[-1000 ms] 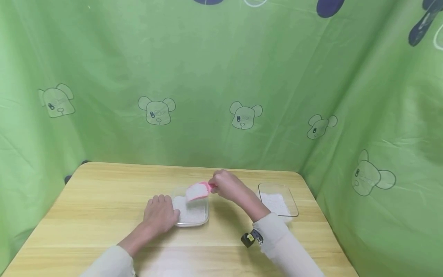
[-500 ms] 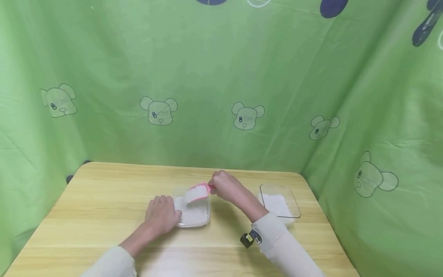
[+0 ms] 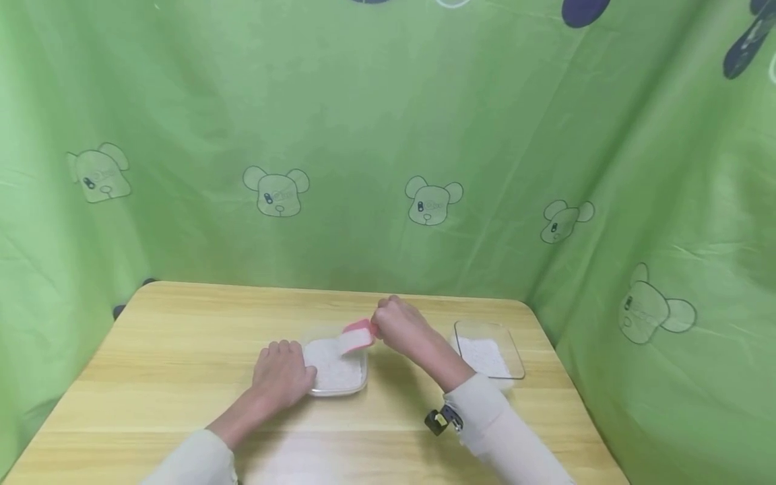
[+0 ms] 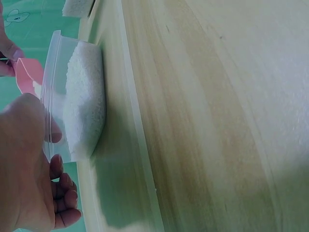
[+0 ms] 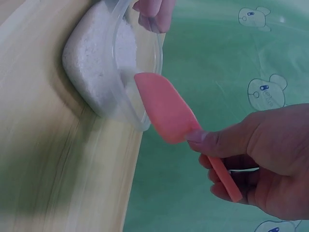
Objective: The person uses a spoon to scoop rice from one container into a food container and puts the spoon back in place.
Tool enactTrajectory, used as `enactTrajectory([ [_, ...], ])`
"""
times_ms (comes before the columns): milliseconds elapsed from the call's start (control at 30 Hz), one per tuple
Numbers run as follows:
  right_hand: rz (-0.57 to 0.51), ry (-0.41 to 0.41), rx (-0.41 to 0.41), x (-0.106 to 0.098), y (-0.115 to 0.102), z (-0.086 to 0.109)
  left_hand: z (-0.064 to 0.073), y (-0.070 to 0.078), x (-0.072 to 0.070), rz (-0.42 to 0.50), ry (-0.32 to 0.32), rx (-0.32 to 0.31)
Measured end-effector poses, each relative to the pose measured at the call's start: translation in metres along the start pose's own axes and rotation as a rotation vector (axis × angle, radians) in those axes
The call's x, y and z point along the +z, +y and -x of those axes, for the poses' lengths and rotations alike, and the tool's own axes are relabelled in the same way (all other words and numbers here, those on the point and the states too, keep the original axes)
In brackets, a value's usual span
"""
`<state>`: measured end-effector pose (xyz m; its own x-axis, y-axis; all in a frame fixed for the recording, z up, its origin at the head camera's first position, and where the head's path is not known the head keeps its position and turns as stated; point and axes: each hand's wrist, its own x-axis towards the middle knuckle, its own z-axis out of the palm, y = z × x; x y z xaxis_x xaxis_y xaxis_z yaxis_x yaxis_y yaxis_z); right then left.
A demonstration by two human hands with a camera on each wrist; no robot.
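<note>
My right hand (image 3: 398, 325) grips the handle of a pink scoop (image 5: 166, 108), thumb along the top of it. The scoop tilts over the rim of a clear plastic container (image 3: 339, 393), and white grains slide from its mouth. Inside the container lies a thick bed of white, rice-like grains (image 4: 86, 101). My left hand (image 3: 281, 374) holds the container's left side, thumb at the rim and the other fingers curled by the outer wall. The left wrist view shows the scoop partly hidden behind the rim.
To the right on the wooden table (image 3: 182, 377) stands a second clear container (image 3: 504, 386) holding white grains (image 3: 483, 357). A green curtain (image 3: 351, 121) with bear prints hangs behind and beside the table. A black strapped device (image 3: 438, 421) shows at my right wrist.
The scoop, heaped with grains before, has tipped further and drawn slightly right; it now carries less. The left hand and both containers have stayed in place.
</note>
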<state>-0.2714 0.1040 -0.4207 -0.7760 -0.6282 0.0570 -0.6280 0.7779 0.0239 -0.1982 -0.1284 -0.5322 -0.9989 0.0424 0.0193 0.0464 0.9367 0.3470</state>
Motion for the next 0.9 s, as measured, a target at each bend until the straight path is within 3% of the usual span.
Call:
enactTrajectory([
  [400, 0.198, 0.034, -0.017, -0.013, -0.01, 0.01, 0.0, 0.0, 0.001, -0.002, -0.002, -0.007],
  [900, 0.218, 0.168, -0.054, -0.012, 0.006, 0.03, 0.0, -0.001, 0.003, -0.005, -0.002, -0.001],
])
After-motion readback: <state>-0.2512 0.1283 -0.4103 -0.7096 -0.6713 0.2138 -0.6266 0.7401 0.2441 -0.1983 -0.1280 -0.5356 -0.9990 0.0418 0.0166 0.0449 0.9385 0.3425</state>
